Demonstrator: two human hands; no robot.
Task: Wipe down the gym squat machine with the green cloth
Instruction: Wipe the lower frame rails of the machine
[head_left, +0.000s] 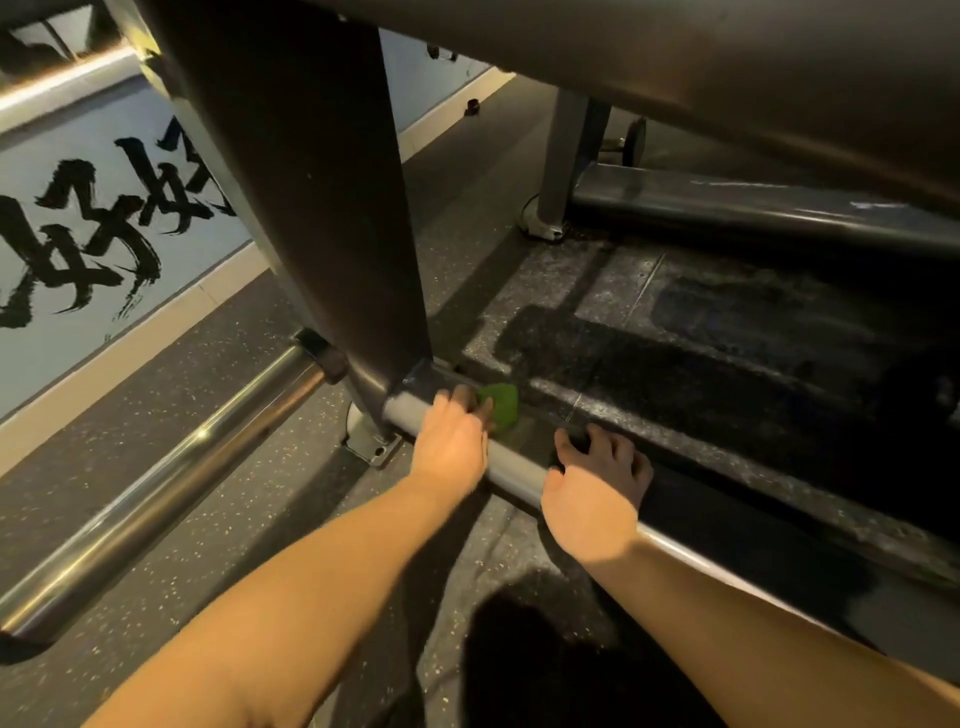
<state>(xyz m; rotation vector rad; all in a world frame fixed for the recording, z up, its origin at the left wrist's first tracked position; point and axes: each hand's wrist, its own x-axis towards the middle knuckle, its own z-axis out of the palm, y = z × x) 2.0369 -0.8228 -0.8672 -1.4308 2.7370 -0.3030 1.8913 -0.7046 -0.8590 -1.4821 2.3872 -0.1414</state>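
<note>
— The fingers (462, 397) of the left hand (454, 441), what are they doing down there?

— They're bent down over the green cloth (503, 406), holding it pressed to the low grey rail (514, 475) of the squat machine (675, 78). It's blurred, so I can't tell how tight the hold is. A wad of cloth pokes out past the fingertips, toward one o'clock.

— Why that spot?

— My guess is the joint. The rail meets the dark upright post (322, 208) there, at eleven o'clock from the hand, and corners like that collect grime.

— And the right hand (592, 499)?

— It's at four o'clock from the left, on the same rail. Its fingers (610, 444) are splayed wide over the top, holding nothing. I'd call it a prop, since the person is low to the floor and leaning in.

— How are the arms?

— Both forearms come in from six o'clock, reaching forward and nearly straight. The left palm faces down over the rail. The right wrist is cocked back, with the heel of the hand on the near side of the tube.

— Anything else close by?

— A chrome bar (156, 478) runs off toward seven o'clock.
</note>
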